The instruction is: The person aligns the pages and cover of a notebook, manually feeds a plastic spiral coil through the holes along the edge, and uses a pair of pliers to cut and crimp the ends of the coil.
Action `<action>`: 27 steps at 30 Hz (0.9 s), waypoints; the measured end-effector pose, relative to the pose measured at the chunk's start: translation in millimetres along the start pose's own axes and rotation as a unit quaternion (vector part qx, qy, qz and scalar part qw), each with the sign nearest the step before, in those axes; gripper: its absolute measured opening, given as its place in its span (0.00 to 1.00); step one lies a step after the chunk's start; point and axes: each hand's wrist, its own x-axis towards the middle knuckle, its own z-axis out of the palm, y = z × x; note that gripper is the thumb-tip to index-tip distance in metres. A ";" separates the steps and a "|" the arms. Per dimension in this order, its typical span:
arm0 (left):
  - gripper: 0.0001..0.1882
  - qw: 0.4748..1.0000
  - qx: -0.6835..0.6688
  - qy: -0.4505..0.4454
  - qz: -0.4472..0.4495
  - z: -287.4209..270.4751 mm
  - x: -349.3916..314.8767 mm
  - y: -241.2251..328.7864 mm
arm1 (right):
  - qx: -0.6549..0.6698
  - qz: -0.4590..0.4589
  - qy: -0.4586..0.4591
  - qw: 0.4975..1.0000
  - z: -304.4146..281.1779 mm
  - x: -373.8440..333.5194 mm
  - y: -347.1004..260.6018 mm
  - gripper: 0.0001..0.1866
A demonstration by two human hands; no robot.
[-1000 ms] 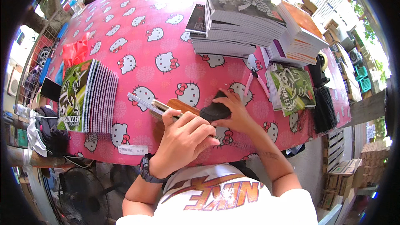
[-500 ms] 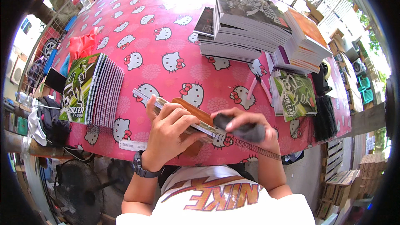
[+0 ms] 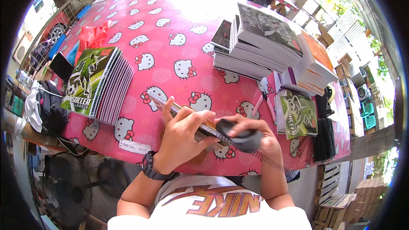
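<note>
My left hand (image 3: 181, 134) grips a thin notebook (image 3: 158, 98) on edge, its spine toward my right hand. My right hand (image 3: 267, 138) is closed around a smooth black rounded hand tool (image 3: 246, 141), held against the spine's lower right end. A dark spiral binding coil (image 3: 268, 161) trails from beneath the tool past my right wrist. Part of a brown wooden piece (image 3: 197, 158) shows under the notebook and my left hand. My fingers hide most of the notebook's cover and the point where tool and coil meet.
A stack of green spiral notebooks (image 3: 115, 91) stands left. Right are tall piles of black-covered books (image 3: 266, 34) and orange-covered books (image 3: 317, 55), pink-handled pliers (image 3: 265, 101), green-covered books (image 3: 299, 117) and a bundle of black coils (image 3: 325, 138). A paper strip (image 3: 133, 146) lies at the near edge.
The head view has shifted, so the table sits lower in it. The black tool remains at the spine, turned slightly, and less of the trailing coil shows beside it.
</note>
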 end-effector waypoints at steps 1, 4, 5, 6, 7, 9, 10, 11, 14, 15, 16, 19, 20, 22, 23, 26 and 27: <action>0.33 1.000 -0.014 0.008 -0.006 1.1 1.2 1.2 | -0.002 0.001 0.000 1.000 -4.7 2.2 2.7 0.25; 0.39 1.000 -0.003 0.000 -0.023 -3.0 -4.1 3.5 | -0.205 0.029 0.089 0.974 -16.4 8.8 4.8 0.29; 0.39 1.000 0.002 0.011 -0.023 -4.6 -0.6 2.6 | -0.210 0.025 0.079 0.974 -15.2 12.9 1.3 0.29; 0.40 1.000 -0.007 0.009 -0.022 -3.6 -0.7 1.8 | -0.182 0.020 0.036 0.983 -9.2 14.0 1.0 0.28; 0.41 1.000 -0.016 0.006 -0.022 -3.1 -0.8 0.9 | -0.152 0.015 -0.007 0.988 -4.9 15.9 2.0 0.28; 0.41 0.999 -0.017 0.008 -0.030 -5.1 0.6 -2.7 | -0.414 0.082 0.058 0.905 -19.5 31.5 10.4 0.29; 0.41 1.000 0.006 0.012 -0.018 -7.8 1.4 -5.8 | -0.320 0.051 0.059 0.944 -17.4 26.8 7.9 0.29; 0.41 0.999 0.030 0.017 -0.007 -10.9 2.4 -9.4 | -0.222 0.021 0.058 0.973 -13.9 22.4 4.5 0.28; 0.40 0.999 0.034 0.010 -0.028 -19.9 3.1 -21.3 | -0.206 0.011 -0.023 0.978 1.0 32.2 4.8 0.29; 0.39 0.999 0.014 -0.001 -0.040 -20.6 4.7 -22.8 | -0.208 0.011 -0.024 0.978 -3.1 34.8 7.3 0.29; 0.40 0.999 0.012 0.005 -0.035 -20.1 6.6 -22.4 | -0.290 0.039 0.038 0.955 -11.0 38.2 12.9 0.31; 0.41 0.999 -0.005 0.013 -0.042 -19.0 3.7 -19.6 | -0.233 0.024 0.061 0.970 -8.6 37.3 6.6 0.29; 0.41 0.999 -0.003 0.020 -0.045 -19.8 4.5 -21.2 | -0.214 0.017 0.022 0.976 -1.8 42.4 5.3 0.28; 0.42 0.999 0.002 0.024 -0.041 -18.6 3.7 -23.7 | -0.330 0.077 0.070 0.938 -4.9 47.6 14.7 0.29; 0.42 0.999 0.002 0.023 -0.043 -18.9 0.6 -21.7 | -0.446 0.083 0.105 0.885 -6.7 54.2 14.9 0.35; 0.46 0.998 -0.021 0.010 -0.058 -23.5 2.7 -19.6 | -0.114 -0.014 -0.012 0.993 3.4 49.8 10.2 0.35; 0.46 0.998 -0.021 0.006 -0.060 -22.9 3.1 -20.1 | -0.175 0.017 -0.025 0.984 7.2 50.7 8.2 0.35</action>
